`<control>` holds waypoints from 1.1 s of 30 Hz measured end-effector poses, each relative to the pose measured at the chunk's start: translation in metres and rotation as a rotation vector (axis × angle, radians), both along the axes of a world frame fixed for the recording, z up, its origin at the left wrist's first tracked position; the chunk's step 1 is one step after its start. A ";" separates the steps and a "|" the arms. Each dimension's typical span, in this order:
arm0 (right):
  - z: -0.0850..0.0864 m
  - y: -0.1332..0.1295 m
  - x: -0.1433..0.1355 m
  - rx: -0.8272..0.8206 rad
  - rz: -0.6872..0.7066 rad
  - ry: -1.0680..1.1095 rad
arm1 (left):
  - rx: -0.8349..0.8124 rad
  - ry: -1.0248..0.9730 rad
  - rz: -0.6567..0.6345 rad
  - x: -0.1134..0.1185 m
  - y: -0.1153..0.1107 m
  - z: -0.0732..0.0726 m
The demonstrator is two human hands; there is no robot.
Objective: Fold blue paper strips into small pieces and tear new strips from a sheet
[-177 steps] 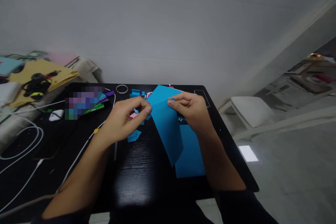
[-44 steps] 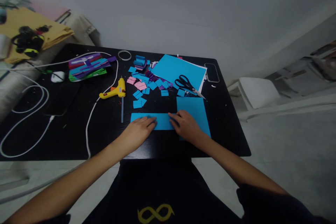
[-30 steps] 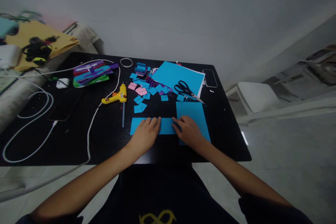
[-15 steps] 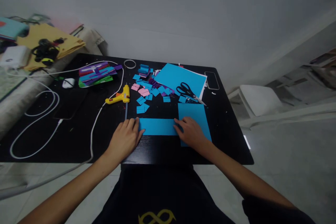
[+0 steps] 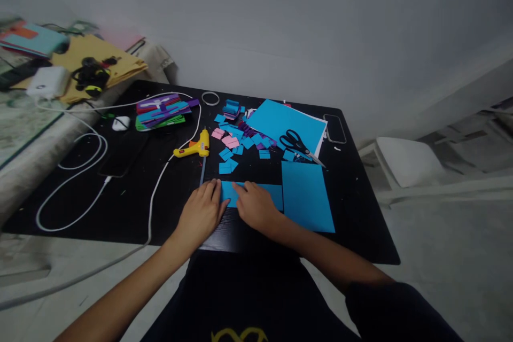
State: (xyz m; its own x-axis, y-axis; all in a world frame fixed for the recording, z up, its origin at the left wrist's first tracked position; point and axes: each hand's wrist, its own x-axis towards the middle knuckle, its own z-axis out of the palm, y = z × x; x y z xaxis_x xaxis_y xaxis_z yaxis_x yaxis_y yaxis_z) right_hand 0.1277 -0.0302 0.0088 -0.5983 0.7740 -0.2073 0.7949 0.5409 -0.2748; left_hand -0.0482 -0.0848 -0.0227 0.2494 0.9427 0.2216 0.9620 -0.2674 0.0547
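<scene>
While left hand (image 5: 201,209), grip wide, rested on left end of blue strip (image 5: 273,193), right hand (image 5: 257,207) touched strip, grip unclear; blue sheet (image 5: 306,197) lay just right of strip.

A bare stretch of black tabletop (image 5: 168,203) is left between the looping white cable (image 5: 150,206) and the left hand (image 5: 200,211); beyond it, passage is obstructed by the yellow glue gun (image 5: 194,147) and scattered paper pieces (image 5: 230,142).
</scene>
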 end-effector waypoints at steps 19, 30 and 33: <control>0.003 -0.001 0.103 -0.004 -0.356 -0.035 | -0.099 0.036 0.008 0.014 0.017 0.026; 0.006 0.002 0.102 -0.021 -0.359 -0.106 | -0.121 -0.234 -0.298 0.107 0.021 -0.009; 0.006 0.002 0.103 -0.021 -0.365 -0.094 | -0.116 -0.237 -0.244 0.079 0.017 -0.008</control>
